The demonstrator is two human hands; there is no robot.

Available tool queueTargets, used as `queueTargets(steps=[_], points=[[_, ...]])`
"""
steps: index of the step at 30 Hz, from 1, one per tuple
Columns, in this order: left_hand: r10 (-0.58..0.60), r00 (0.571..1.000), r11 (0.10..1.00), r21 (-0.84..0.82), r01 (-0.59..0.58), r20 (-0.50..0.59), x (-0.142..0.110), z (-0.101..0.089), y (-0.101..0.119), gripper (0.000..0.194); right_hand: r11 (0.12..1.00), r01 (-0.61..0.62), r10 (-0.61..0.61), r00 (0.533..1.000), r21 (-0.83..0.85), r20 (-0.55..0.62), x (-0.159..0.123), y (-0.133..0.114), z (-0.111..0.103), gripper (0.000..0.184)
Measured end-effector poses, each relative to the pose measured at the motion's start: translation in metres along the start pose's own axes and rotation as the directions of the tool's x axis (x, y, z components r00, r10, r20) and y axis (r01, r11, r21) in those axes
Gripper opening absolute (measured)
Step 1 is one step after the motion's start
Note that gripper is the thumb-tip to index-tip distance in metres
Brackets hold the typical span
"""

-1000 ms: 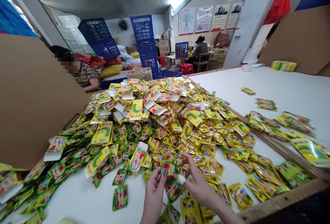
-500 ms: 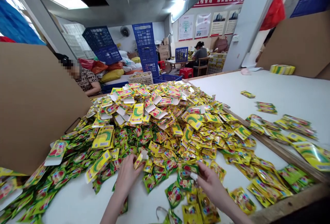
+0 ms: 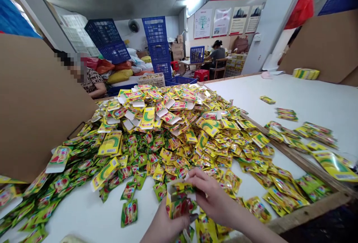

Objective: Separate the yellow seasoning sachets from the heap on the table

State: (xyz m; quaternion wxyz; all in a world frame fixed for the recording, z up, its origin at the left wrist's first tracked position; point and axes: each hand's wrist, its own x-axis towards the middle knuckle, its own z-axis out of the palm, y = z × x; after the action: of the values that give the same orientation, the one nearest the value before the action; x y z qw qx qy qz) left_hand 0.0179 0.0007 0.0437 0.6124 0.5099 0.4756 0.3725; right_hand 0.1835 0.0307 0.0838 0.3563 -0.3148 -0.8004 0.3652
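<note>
My left hand (image 3: 165, 222) is closed around a small yellow carton (image 3: 169, 201) whose open end faces up, low in the middle of the head view. At that opening, the fingers of my right hand (image 3: 212, 197) pinch small packets (image 3: 183, 189), partly inside the carton; their number is hidden by the fingers. Beneath both hands lie yellow packets (image 3: 205, 229). A single green packet (image 3: 129, 213) rests on the white tabletop (image 3: 103, 220), left of my left hand. Just beyond my hands begins a big heap of yellow and green packets (image 3: 173, 150).
Flat yellow cartons (image 3: 148, 117) top the heap. A wooden strip (image 3: 296, 161) divides the table on the right, with packet groups (image 3: 286, 114) past it. Cardboard sheets (image 3: 41, 109) stand at the left. Two other people (image 3: 93, 81) sit farther back, near blue crates (image 3: 159, 53).
My left hand has moved right with the carton, and my right hand has come left to meet it at the carton's mouth. The green packet at left now lies uncovered.
</note>
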Motion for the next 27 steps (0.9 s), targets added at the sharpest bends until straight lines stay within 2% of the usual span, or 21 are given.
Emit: queueTargets(steps=[2,4,7,8,10,13,16,19,22,23,25,27], points=[[0.032,0.997,0.999,0.023,-0.034,0.075,0.001,-0.001,-0.002,0.044,0.993,-0.015,0.032,0.988,-0.113,0.151,-0.005,-0.004,-0.007,0.046],[0.059,0.986,0.998,0.022,-0.063,0.158,0.002,0.000,-0.006,0.041,0.982,-0.031,0.084,0.954,-0.186,0.287,-0.011,-0.009,-0.016,0.042],[0.031,0.968,0.997,0.057,-0.047,0.250,0.001,0.002,-0.016,0.047,0.981,-0.065,0.136,0.903,-0.183,0.407,-0.019,-0.011,-0.028,0.044],[0.010,0.963,0.996,0.078,-0.033,0.269,0.001,0.002,-0.019,0.053,0.980,-0.092,0.155,0.906,-0.174,0.394,-0.023,-0.010,-0.029,0.048],[-0.022,0.958,0.993,0.117,-0.012,0.286,-0.001,0.003,-0.026,0.064,0.976,-0.145,0.187,0.942,-0.166,0.279,-0.032,-0.004,-0.025,0.050],[-0.089,0.944,0.979,0.202,0.024,0.318,-0.002,0.003,-0.036,0.072,0.971,-0.131,0.152,0.984,-0.201,0.094,-0.047,0.010,-0.008,0.034],[-0.161,0.922,0.960,0.273,0.064,0.352,0.000,0.005,-0.046,0.083,0.974,-0.070,0.095,0.990,-0.214,0.106,-0.058,0.018,0.006,0.029],[-0.165,0.891,0.982,0.159,0.107,0.424,0.005,0.007,-0.050,0.087,0.980,-0.133,0.141,0.989,-0.146,0.049,-0.062,0.020,0.009,0.026],[-0.218,0.858,0.971,0.017,0.237,0.465,0.009,0.012,-0.042,0.079,0.982,-0.178,0.175,0.984,-0.056,-0.041,-0.061,0.019,0.007,0.022],[-0.233,0.854,0.964,-0.004,0.266,0.466,0.009,0.015,-0.038,0.077,0.980,-0.198,0.197,0.980,-0.021,-0.029,-0.061,0.018,0.007,0.022],[-0.256,0.860,0.957,-0.011,0.290,0.441,0.010,0.023,-0.032,0.080,0.959,-0.281,0.278,0.957,0.031,0.085,-0.061,0.018,0.008,0.027],[-0.230,0.879,0.969,0.010,0.249,0.419,0.011,0.029,-0.029,0.091,0.936,-0.352,0.345,0.922,0.005,0.177,-0.063,0.019,0.006,0.029]])
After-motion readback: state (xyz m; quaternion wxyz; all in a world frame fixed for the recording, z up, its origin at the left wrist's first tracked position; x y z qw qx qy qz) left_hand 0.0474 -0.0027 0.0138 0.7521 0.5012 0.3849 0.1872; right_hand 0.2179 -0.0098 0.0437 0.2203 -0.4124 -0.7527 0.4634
